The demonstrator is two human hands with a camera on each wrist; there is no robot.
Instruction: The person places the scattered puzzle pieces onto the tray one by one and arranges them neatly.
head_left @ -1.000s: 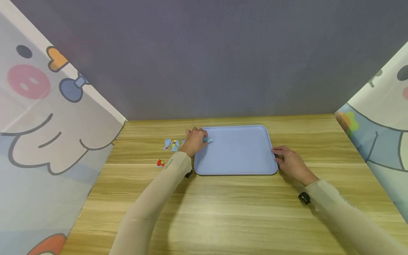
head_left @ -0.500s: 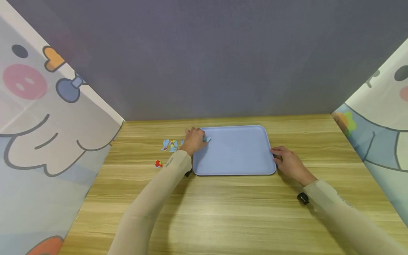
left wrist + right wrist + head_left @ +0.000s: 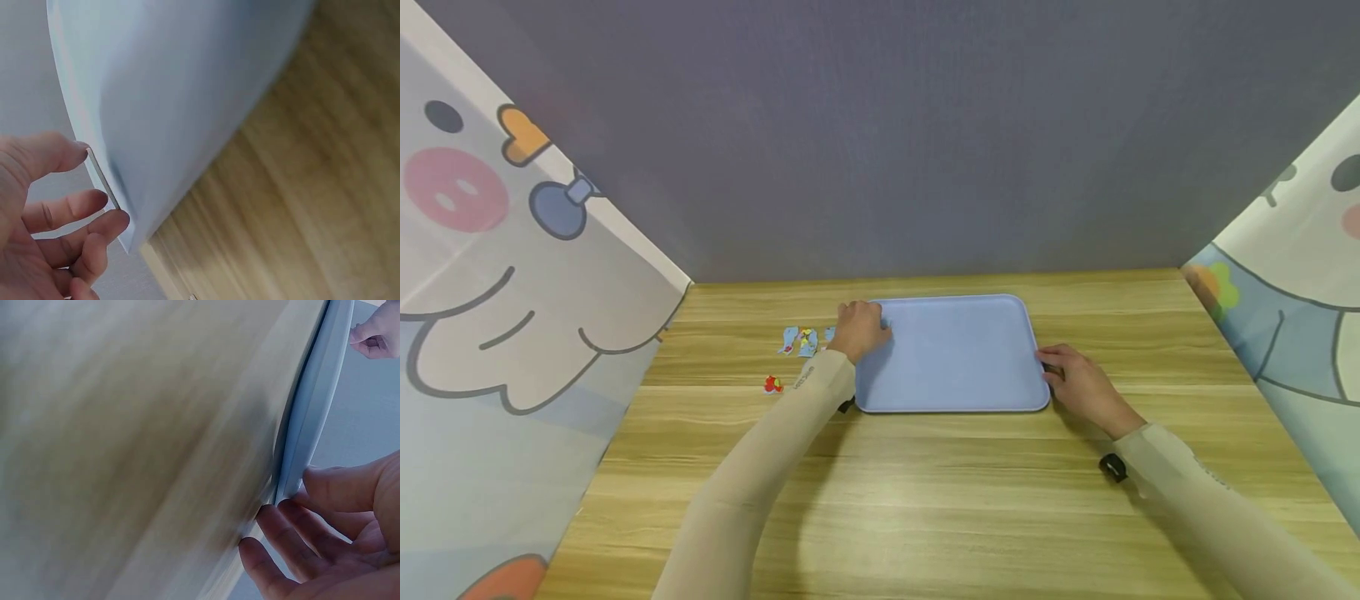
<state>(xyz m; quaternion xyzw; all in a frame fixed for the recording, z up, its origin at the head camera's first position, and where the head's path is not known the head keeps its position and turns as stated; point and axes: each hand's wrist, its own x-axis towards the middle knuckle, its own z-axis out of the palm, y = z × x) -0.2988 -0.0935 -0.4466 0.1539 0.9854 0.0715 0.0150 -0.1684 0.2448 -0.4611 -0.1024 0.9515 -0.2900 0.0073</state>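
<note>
A light blue rectangular tray [image 3: 951,358] lies flat on the table. Over its far left corner, my left hand [image 3: 859,331] pinches a thin, flat puzzle piece [image 3: 103,178] between thumb and fingertips. The left wrist view shows that piece edge-on, close over the tray; in the head view the fingers mostly hide it. My right hand [image 3: 1084,383] grips the tray's right edge, with the thumb [image 3: 337,486] on the rim and fingers low against its outer side.
Left of the tray lie several light blue printed puzzle pieces [image 3: 808,342], partly behind my left hand. A small red and yellow piece [image 3: 772,384] sits nearer me. A grey panel [image 3: 940,142] rises behind the wooden table [image 3: 925,500], with cartoon-printed panels at both sides.
The light blue piece that stuck out past my left fingers is now mostly out of sight as that hand has turned slightly. My right hand stays at the tray's edge.
</note>
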